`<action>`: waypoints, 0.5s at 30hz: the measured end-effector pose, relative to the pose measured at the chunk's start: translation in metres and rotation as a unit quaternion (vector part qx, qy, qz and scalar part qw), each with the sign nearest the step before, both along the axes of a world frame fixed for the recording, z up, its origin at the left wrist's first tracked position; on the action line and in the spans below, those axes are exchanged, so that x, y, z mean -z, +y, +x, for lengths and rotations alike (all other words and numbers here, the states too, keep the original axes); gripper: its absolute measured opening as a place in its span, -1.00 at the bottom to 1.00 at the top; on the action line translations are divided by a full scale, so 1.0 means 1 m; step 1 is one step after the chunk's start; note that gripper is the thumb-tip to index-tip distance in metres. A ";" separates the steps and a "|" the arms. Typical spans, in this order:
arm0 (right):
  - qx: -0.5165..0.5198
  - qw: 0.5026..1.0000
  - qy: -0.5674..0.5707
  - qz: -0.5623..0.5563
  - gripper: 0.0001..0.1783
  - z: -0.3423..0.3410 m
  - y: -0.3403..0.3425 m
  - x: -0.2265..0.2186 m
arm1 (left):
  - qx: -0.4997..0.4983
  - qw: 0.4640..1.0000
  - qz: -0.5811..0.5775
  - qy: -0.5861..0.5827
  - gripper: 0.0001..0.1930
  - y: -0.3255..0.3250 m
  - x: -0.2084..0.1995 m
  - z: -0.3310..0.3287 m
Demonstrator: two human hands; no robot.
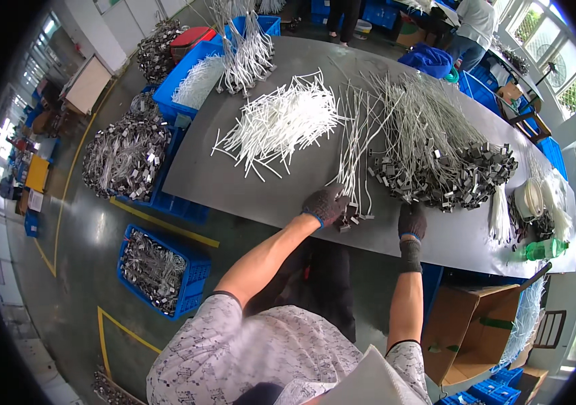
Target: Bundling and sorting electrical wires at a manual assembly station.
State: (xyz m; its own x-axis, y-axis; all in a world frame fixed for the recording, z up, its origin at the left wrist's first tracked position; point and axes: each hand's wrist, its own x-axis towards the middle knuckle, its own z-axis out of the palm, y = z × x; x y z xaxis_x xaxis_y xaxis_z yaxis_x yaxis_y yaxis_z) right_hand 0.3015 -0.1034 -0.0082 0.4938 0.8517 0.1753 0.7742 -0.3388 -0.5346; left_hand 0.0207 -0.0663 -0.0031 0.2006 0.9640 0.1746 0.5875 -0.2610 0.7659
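My left hand (326,204), in a dark knit glove with a blue cuff, is closed at the near end of a small bundle of white-sleeved wires (351,158). Small metal end pieces (349,220) lie just beside and below its fingers. My right hand (412,221), also gloved, is at the near edge of a large heap of thin wires (429,111) with dark and silvery block-shaped ends (460,179). Its fingers are drawn together against those ends, and what they hold is hidden. Left of the bundle lies a loose pile of short white tubes (288,121).
Wire bundles (246,57) overhang the grey table's far left corner, by a blue crate (193,81). White bundles (500,214) and a green bottle (545,250) stand at the right. A filled blue crate (197,287) and an open cardboard box (460,337) flank me; people work beyond.
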 end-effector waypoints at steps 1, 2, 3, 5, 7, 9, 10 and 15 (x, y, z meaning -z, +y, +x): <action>0.016 0.997 0.040 -0.067 -0.64 0.005 0.001 0.006 | 0.034 0.999 -0.042 0.011 -0.65 0.009 0.004 -0.009; 0.008 0.997 0.040 -0.061 -0.64 0.007 -0.003 0.013 | 0.062 0.996 -0.071 0.010 -0.67 0.018 0.008 -0.018; 0.014 0.999 0.026 -0.034 -0.62 0.008 -0.011 0.020 | 0.043 0.996 -0.063 0.040 -0.68 0.029 0.013 -0.027; 0.024 1.000 0.009 -0.013 -0.60 0.007 -0.028 0.032 | -0.074 0.984 -0.068 0.147 -0.70 0.047 0.029 -0.049; 0.068 0.991 -0.044 -0.106 -0.62 0.008 -0.048 0.038 | -0.163 0.954 -0.101 0.232 -0.62 0.074 0.045 -0.070; 0.066 0.992 0.045 -0.101 -0.62 0.007 -0.070 0.043 | -0.215 0.924 -0.149 0.279 -0.68 0.091 0.058 -0.087; 0.065 0.982 0.140 -0.107 -0.62 0.007 -0.081 0.045 | -0.214 0.924 -0.148 0.279 -0.68 0.098 0.063 -0.092; -0.002 0.856 0.506 -0.107 -0.70 -0.001 -0.199 0.084 | -0.208 0.901 -0.211 0.316 -0.72 0.111 0.075 -0.107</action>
State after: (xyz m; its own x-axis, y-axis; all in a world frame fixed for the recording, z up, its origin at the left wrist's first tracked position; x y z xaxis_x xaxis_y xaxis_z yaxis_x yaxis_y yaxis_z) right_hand 0.3008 -0.3022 -0.0926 0.2970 0.8134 -0.5002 -0.0463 -0.5110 -0.8584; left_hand -0.0868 0.0443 -0.0782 -0.2620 0.9327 -0.2478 0.9213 0.3181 0.2235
